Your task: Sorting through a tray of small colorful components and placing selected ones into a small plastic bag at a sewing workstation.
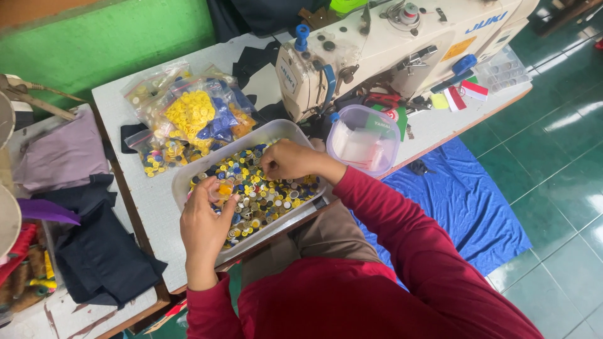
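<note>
L hand (204, 220) pinches a yellow button (224, 189); R hand (289, 160), fingers curled shut, digs in the tray (188, 179) w/ buttons (270, 194). Best pick one at a time, keep grip firm.

- The tray (188, 177) under both hands is pale grey plastic, smooth with a dull sheen.
- The buttons (270, 194) in it look like hard, glossy plastic: yellow, blue, white.
- The left hand (204, 223) pinches a small clear plastic bag (224, 189), shiny and crinkled.
- Beyond the hands, the bags of buttons (188, 119) are thin transparent plastic film, creased and glinting.
- Right of the right hand (290, 160), the round tub (363, 139) is translucent plastic, smooth.
- The sewing machine (389, 44) behind it has a cream enamelled body, worn, with bare metal parts.
- The table (151, 201) has a matt, speckled light laminate top.
- The sleeve (402, 232) is soft matt red cloth.
- The floor (553, 157) is glossy green tile.
</note>
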